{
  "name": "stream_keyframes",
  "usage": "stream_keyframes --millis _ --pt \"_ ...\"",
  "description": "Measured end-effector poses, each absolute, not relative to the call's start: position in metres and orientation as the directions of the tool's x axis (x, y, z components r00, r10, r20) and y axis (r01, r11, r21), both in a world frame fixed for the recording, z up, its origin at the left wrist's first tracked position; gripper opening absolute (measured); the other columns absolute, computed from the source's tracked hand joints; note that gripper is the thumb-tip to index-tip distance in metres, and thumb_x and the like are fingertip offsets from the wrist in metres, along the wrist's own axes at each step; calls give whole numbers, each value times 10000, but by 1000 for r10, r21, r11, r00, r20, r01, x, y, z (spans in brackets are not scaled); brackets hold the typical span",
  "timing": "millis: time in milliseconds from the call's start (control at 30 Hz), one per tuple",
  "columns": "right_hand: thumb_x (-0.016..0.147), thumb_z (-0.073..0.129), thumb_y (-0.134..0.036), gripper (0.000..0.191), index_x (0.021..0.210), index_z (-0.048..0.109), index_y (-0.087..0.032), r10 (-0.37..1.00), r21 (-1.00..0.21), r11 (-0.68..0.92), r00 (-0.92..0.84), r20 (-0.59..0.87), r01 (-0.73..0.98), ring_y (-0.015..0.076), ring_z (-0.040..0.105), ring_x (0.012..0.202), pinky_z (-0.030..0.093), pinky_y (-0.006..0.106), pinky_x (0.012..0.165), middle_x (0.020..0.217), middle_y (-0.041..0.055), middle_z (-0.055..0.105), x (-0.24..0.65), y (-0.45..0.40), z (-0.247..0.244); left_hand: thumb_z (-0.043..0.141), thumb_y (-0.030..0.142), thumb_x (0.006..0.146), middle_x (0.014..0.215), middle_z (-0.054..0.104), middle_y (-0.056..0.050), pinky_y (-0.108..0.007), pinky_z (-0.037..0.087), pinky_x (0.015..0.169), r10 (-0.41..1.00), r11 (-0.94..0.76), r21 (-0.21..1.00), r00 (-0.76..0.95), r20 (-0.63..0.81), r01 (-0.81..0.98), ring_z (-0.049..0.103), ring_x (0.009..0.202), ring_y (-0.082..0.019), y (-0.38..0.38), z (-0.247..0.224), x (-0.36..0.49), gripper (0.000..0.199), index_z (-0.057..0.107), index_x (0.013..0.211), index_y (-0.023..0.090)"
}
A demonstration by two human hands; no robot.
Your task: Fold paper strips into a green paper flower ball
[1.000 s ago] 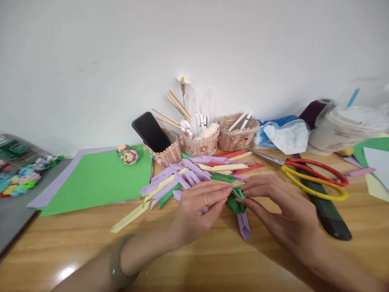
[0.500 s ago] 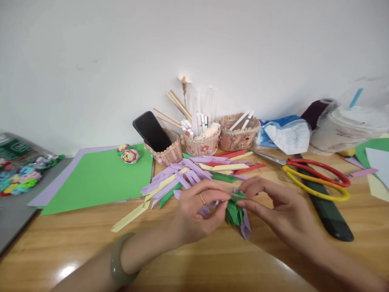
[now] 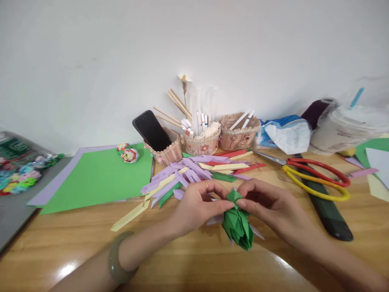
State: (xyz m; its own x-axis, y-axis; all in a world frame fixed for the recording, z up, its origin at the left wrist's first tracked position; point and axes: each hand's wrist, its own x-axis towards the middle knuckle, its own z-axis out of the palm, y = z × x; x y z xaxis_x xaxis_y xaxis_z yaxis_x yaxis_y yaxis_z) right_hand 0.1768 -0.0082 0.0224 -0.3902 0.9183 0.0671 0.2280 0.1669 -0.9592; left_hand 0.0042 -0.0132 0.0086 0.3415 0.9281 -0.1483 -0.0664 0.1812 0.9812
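A green folded-paper piece [image 3: 238, 229] with layered, pointed flaps hangs between my two hands above the table. My left hand [image 3: 202, 207], with a ring on one finger, pinches its upper part from the left, the thumb on the front. From the right, my right hand [image 3: 270, 205] pinches the same upper part, its thumb close to the left one. Pale purple paper tips stick out behind and below the green piece. Just behind my hands lies a pile of folded paper strips [image 3: 191, 172] in purple, yellow, green and red.
Scissors [image 3: 316, 178] with red and yellow handles rest on a dark flat bar [image 3: 330, 221] at the right. Behind stand craft-stick baskets [image 3: 202, 146], one holding a phone [image 3: 152, 130]. Green sheets [image 3: 97, 180] lie left; a lidded cup [image 3: 343, 129] stands far right.
The green folded piece has turned and come more into view, its flaps now facing me. Both hands have shifted their fingers, and the thumbs now press on its upper front.
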Motion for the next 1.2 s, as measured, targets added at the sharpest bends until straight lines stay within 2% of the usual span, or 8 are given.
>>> stream_keyframes --millis 100,367,600,800,900,1033,1200 --pt "746 622 -427 277 681 551 -167 917 -967 142 -395 48 211 113 514 546 436 222 487 615 -13 534 177 -9 21 724 306 587 631 553 10 -218 399 500 936 213 971 308 -172 -107 482 538 -82 -12 9 5 252 560 680 138" --pt "783 593 -320 157 744 571 -169 898 -956 184 -435 68 230 119 563 589 463 222 520 662 3 597 178 -8 19 784 293 510 629 598 5 -219 441 562 954 198 961 261 -144 -194 534 574 -86 -8 13 6 292 596 670 136" --pt "762 577 -208 59 720 560 -171 902 -944 214 -421 92 251 101 564 556 462 197 498 631 -11 589 176 -9 23 763 217 538 642 598 8 -214 447 569 940 193 962 318 -124 -194 541 586 -85 -9 12 6 236 584 667 134" --pt "764 555 -197 55 716 549 -170 900 -928 253 -418 122 275 107 568 553 481 203 494 627 -1 595 175 -11 22 689 192 629 620 566 21 -197 416 543 948 142 980 303 -94 -139 506 553 -67 -11 11 5 140 578 697 139" --pt "778 538 -186 80 700 549 -173 891 -882 337 -415 184 331 101 557 530 478 193 479 600 -7 587 175 -12 22 665 177 647 638 565 17 -196 408 545 948 113 987 308 -74 -110 503 571 -71 -13 11 6 114 575 708 139" --pt "769 513 -113 94 714 549 -180 841 -761 511 -418 344 400 86 551 497 471 175 473 583 -18 591 176 -15 20 618 142 675 639 566 13 -195 400 539 960 31 999 280 -18 -40 499 573 -74 -14 8 6 42 587 703 139" --pt "767 518 -84 116 730 551 -189 803 -697 582 -430 413 418 84 576 523 479 165 503 609 -17 615 177 -14 15 618 195 692 666 592 -12 -215 411 516 970 -36 999 240 29 24 520 568 -93 -13 5 6 59 623 704 137"
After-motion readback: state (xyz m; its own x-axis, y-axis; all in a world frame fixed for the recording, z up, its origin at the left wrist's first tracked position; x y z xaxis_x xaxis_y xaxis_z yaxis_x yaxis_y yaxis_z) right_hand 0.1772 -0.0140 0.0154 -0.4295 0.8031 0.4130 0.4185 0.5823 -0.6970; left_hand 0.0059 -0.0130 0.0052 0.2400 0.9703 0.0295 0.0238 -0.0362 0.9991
